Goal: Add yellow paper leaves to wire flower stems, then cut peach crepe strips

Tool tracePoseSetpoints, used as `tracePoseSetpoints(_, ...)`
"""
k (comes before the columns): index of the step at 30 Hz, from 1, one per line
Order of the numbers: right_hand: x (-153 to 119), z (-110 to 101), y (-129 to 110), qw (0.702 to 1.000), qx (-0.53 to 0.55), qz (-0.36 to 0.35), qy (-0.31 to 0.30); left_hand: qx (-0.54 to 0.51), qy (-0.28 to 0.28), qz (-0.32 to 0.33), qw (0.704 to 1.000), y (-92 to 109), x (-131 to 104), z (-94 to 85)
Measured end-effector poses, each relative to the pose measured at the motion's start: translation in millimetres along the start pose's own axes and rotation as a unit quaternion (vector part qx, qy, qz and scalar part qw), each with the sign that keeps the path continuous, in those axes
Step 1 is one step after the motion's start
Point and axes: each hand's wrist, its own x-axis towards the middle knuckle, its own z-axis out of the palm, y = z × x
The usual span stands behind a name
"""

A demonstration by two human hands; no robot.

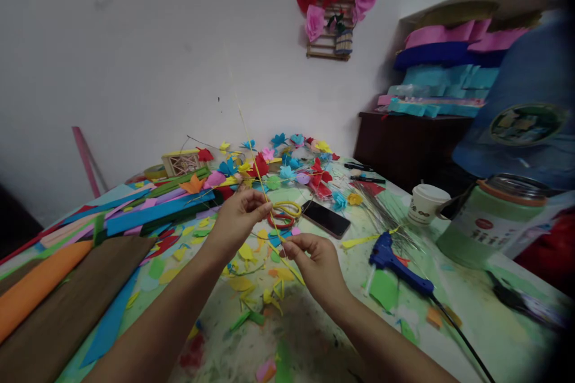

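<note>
A thin yellow-wrapped stem (256,166) stands slanted, its tip rising in front of the wall. My left hand (245,215) pinches it between thumb and fingers. Lower down, my right hand (309,257) has thumb and forefinger closed on its bottom end, where a yellow strip (294,273) trails off below the fingers. Just behind the hands lie yellow and red scissor handles (287,210), partly hidden by the stem. A black phone (326,219) rests to their right.
Paper flowers (287,173) cover the table's back. Coloured strips (155,213) lie left. At right are a blue glue gun (399,264), thin wires (386,215), a white cup (426,203) and a green jar (489,221). Yellow scraps (245,284) lie below the hands.
</note>
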Motion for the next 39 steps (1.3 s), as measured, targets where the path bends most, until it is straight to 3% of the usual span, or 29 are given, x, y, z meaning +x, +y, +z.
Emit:
tracePoseSetpoints(13, -6, 10, 7, 0.997, 0.058, 0.01, 0.056, 0.016, 0.039, 0.009, 0.999, -11, -1, 14.3)
tracePoseSetpoints(24, -1, 6, 14, 0.985, 0.117, -0.024, 0.123, -0.022, -0.134, -0.036, 0.99, -2, -14, 25.3)
tracePoseSetpoints(39, -4, 11, 10, 0.97, 0.195, 0.021, 0.141, -0.104, -0.11, -0.08, 0.985, -7, -13, 27.7)
